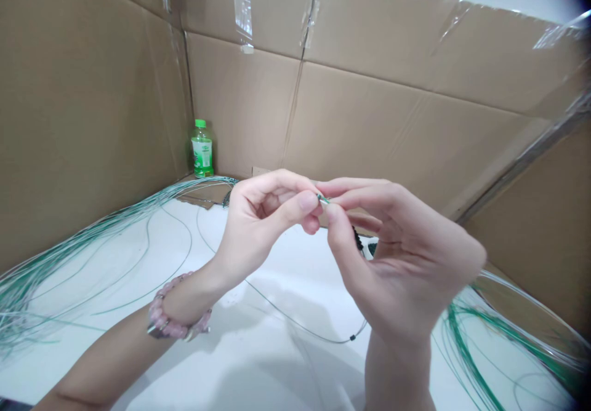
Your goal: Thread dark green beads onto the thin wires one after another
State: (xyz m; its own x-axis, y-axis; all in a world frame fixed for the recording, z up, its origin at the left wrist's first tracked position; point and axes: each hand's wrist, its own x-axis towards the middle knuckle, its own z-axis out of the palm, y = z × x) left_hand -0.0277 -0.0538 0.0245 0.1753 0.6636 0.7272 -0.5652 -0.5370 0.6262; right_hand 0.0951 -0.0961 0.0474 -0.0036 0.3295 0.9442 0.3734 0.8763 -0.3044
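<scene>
Above the white table my left hand [268,214] and my right hand [392,257] meet fingertip to fingertip. Between them is a tiny green-and-white piece [324,200] that looks like a wire end, pinched by thumb and finger on both sides. Its finer detail is covered by the fingertips. Below the hands a thin green wire [295,319] curves across the table, with a small black bead-like part [353,338] on it. Where this wire runs behind the right hand I cannot see. A pink bead bracelet [173,315] circles my left wrist.
Cardboard walls [369,109] enclose the white table [258,362]. Bundles of green and white wires lie at the left [92,239] and right [489,319]. A green-capped bottle [202,152] stands in the back left corner. Something black [357,239] shows partly behind my right hand.
</scene>
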